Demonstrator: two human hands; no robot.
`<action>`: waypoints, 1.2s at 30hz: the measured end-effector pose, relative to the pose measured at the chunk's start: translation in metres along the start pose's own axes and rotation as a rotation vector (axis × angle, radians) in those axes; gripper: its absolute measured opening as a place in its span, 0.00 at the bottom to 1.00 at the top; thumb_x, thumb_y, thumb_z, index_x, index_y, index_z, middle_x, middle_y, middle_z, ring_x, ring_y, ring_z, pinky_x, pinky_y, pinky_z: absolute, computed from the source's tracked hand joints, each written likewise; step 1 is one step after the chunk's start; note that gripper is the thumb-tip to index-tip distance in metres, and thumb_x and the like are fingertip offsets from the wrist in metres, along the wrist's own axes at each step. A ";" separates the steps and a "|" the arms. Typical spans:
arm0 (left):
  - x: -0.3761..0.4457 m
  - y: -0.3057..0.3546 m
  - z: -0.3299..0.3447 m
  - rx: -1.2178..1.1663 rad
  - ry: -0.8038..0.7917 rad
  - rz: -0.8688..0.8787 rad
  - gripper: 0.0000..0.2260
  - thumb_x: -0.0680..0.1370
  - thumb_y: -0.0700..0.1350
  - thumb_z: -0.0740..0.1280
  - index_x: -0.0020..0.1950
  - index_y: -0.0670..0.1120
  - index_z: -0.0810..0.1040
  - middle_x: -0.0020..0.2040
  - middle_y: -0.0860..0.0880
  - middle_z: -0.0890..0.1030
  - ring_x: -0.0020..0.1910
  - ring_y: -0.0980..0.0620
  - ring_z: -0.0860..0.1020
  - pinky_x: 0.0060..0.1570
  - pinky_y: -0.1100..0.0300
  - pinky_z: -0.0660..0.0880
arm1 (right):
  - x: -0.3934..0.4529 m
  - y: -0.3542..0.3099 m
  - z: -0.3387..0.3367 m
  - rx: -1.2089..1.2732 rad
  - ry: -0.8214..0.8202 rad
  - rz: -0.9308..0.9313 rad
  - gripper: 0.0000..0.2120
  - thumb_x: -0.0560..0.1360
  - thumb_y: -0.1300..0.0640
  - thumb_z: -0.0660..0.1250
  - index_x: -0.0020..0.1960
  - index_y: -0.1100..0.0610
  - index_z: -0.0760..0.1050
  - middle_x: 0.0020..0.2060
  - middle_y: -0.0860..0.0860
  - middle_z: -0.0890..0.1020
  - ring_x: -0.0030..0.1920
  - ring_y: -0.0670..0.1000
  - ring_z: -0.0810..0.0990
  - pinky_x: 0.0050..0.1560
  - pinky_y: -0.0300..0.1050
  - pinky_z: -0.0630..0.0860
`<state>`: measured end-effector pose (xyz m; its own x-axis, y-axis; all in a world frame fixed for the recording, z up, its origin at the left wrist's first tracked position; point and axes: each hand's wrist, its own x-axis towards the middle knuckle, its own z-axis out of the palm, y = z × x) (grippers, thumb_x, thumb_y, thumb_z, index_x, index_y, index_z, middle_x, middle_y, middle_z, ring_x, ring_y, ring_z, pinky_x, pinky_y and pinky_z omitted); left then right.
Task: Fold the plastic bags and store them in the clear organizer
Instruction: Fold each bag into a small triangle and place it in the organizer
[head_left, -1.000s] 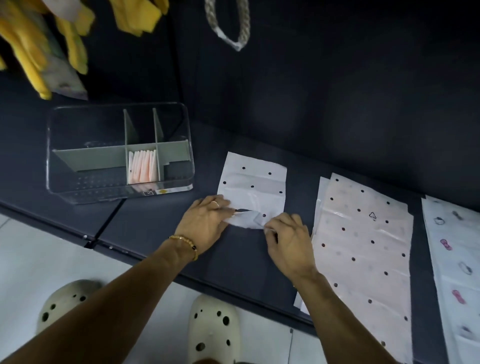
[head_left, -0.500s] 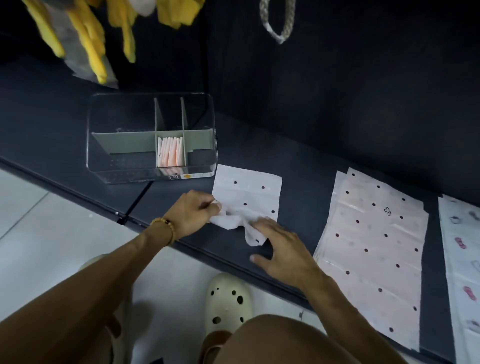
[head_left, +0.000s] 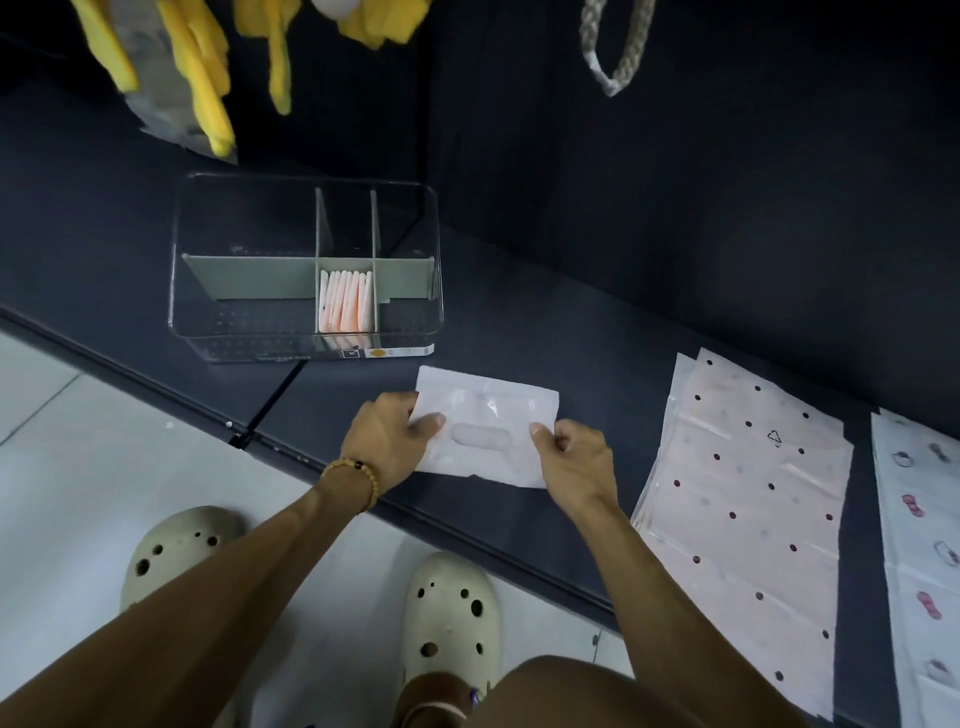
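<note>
A white plastic bag (head_left: 485, 426), folded over with its oval handle hole facing up, lies on the dark counter near the front edge. My left hand (head_left: 387, 436) pinches its left edge, thumb on top. My right hand (head_left: 574, 460) pinches its right edge. Behind and to the left stands the clear organizer (head_left: 249, 343) with grey dividers; several folded pink-white bags (head_left: 345, 301) stand upright in its middle front compartment.
A stack of flat dotted bags (head_left: 748, 509) lies to the right, and more printed bags (head_left: 924, 545) at the far right. Yellow gloves (head_left: 202, 78) and a rope loop (head_left: 618, 57) hang on the dark wall. The counter edge (head_left: 291, 452) runs diagonally; shoes show on the floor below.
The bag's near part has been folded up over the rest, hiding the dots and showing the handle hole. Both hands shifted from the bag's front edge to its two sides.
</note>
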<state>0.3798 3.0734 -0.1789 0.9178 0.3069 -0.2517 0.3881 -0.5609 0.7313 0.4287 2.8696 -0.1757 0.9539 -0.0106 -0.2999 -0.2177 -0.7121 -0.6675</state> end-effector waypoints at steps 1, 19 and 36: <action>0.002 -0.001 0.002 0.096 0.020 -0.020 0.12 0.78 0.50 0.65 0.52 0.42 0.79 0.48 0.44 0.83 0.48 0.42 0.79 0.50 0.53 0.77 | 0.000 0.001 0.001 -0.014 0.019 0.007 0.18 0.77 0.50 0.64 0.32 0.57 0.70 0.27 0.47 0.75 0.29 0.46 0.73 0.30 0.39 0.66; 0.008 0.003 0.006 0.458 0.251 -0.114 0.11 0.76 0.55 0.67 0.48 0.50 0.70 0.42 0.47 0.78 0.42 0.42 0.78 0.36 0.54 0.73 | 0.020 -0.006 0.007 -0.204 0.034 0.133 0.10 0.77 0.49 0.66 0.43 0.55 0.78 0.36 0.49 0.79 0.36 0.50 0.75 0.36 0.39 0.69; -0.002 -0.027 0.030 0.694 -0.088 0.605 0.24 0.81 0.50 0.45 0.77 0.45 0.52 0.78 0.47 0.52 0.77 0.52 0.47 0.73 0.58 0.39 | -0.026 -0.007 0.039 -0.553 0.007 -0.706 0.24 0.76 0.55 0.66 0.69 0.61 0.70 0.69 0.58 0.72 0.69 0.58 0.69 0.67 0.54 0.69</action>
<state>0.3695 3.0646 -0.2177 0.9724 -0.2325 -0.0186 -0.2230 -0.9504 0.2170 0.3972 2.9025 -0.1901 0.8296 0.5551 0.0609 0.5490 -0.7909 -0.2703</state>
